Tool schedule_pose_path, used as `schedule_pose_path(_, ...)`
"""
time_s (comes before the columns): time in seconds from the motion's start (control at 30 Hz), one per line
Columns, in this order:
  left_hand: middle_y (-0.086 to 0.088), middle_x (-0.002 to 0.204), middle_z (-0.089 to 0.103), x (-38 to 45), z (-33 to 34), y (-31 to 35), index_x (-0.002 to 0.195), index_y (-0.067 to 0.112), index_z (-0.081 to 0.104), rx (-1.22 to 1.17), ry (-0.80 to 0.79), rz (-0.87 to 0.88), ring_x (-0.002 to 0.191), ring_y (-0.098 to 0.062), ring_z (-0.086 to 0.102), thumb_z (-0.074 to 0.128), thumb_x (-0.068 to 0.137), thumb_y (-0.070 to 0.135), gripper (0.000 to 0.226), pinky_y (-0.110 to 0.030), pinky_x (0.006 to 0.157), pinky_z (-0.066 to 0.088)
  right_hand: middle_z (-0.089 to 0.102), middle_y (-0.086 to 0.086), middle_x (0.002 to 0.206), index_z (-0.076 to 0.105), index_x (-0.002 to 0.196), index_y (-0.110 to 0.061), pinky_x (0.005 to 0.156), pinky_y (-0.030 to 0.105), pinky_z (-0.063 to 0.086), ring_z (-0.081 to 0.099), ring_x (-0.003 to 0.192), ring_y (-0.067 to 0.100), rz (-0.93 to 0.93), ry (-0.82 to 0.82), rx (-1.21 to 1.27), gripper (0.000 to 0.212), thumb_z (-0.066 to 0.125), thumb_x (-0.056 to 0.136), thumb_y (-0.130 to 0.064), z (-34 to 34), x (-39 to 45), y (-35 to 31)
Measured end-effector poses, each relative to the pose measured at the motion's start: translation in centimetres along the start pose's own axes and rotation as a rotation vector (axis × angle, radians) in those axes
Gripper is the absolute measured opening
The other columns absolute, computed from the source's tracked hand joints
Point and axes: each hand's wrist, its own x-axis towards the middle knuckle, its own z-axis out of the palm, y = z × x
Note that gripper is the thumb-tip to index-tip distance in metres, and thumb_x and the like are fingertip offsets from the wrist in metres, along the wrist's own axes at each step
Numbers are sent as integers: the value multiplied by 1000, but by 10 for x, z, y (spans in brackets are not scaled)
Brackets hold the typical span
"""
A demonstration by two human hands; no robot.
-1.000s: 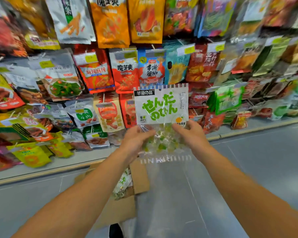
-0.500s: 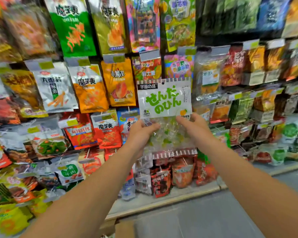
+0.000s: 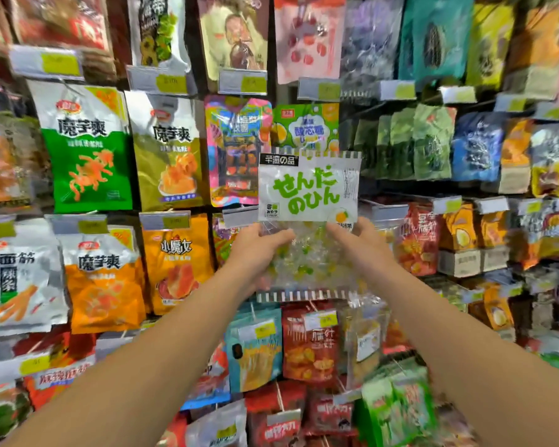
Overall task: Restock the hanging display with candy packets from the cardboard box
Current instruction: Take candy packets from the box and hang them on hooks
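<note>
I hold a candy packet (image 3: 307,195) upright in front of the hanging display (image 3: 171,150). It has a white header with green Japanese letters and a clear lower half full of green and yellow sweets. My left hand (image 3: 259,246) grips its lower left side and my right hand (image 3: 355,241) grips its lower right side. The packet's top edge sits just under a green and yellow hanging packet (image 3: 305,125). The cardboard box is out of view.
Rows of snack packets hang on pegs with grey price tags (image 3: 242,81) across the whole wall. Green and orange konjac packets (image 3: 88,146) hang to the left, dark green packets (image 3: 413,143) to the right, red packets (image 3: 309,346) below.
The view tilted upward and both hands lifted the packet higher along the display. The floor and the cardboard box dropped out of sight.
</note>
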Motion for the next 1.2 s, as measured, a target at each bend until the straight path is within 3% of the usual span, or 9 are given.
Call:
schedule_pose_path(0.07,1,93,76,20,11,8,93,23,73,17,-5,33,90,-22,72,79,76,35,21,-49,86,57,61,-2,115,55,114,-26,91,46,53,62,102,20,-7,7,3,39,65,86,-51,-9,26,2)
schedule_pose_path(0.17,-2,93,75,50,30,20,89,22,72,72,32,72,92,-25,70,76,76,42,25,-47,86,56,64,0,106,55,102,-28,87,47,56,64,95,18,-69,26,-7,26,68,86,-44,-22,67,3)
schedule_pose_path(0.3,-1,81,68,81,58,27,77,17,64,157,60,132,78,-22,63,68,89,32,20,-28,63,43,58,-3,106,51,118,-18,89,44,53,60,102,21,-117,42,-62,44,71,86,-41,-48,115,5)
schedule_pose_path(0.6,-1,77,70,158,138,23,75,16,68,184,92,145,74,-18,61,70,87,30,18,-33,72,46,55,3,120,46,130,-14,89,38,47,55,106,21,-252,106,-153,54,66,88,-42,-129,235,6)
schedule_pose_path(0.7,-1,78,72,175,165,28,78,14,71,226,117,155,72,-17,60,68,88,28,17,-27,63,44,51,4,124,37,139,-14,86,36,42,52,106,22,-318,141,-118,61,65,91,-39,-154,275,-7)
schedule_pose_path(0.8,0,65,65,182,183,33,68,14,68,271,171,115,59,-19,55,69,87,31,25,-24,52,41,46,5,141,27,149,-17,94,31,38,49,124,26,-385,168,-115,71,64,92,-37,-174,306,-26)
schedule_pose_path(0.9,-10,75,72,188,195,39,75,10,70,303,209,110,62,-21,58,72,84,35,26,-28,57,42,40,5,149,16,154,-17,94,33,39,46,129,27,-450,134,-191,81,65,92,-34,-187,328,-43)
schedule_pose_path(1.07,-10,81,72,193,213,51,79,10,69,343,229,101,59,-18,57,67,90,33,25,-23,52,39,48,6,125,19,152,-17,72,34,41,55,92,21,-513,68,-227,76,64,92,-29,-196,348,-63)
schedule_pose_path(1.2,-1,65,66,203,222,57,65,16,64,275,243,144,54,-15,56,69,89,23,25,-22,49,37,49,4,114,36,141,-17,74,36,46,56,96,23,-550,76,-172,61,66,89,-25,-204,358,-69)
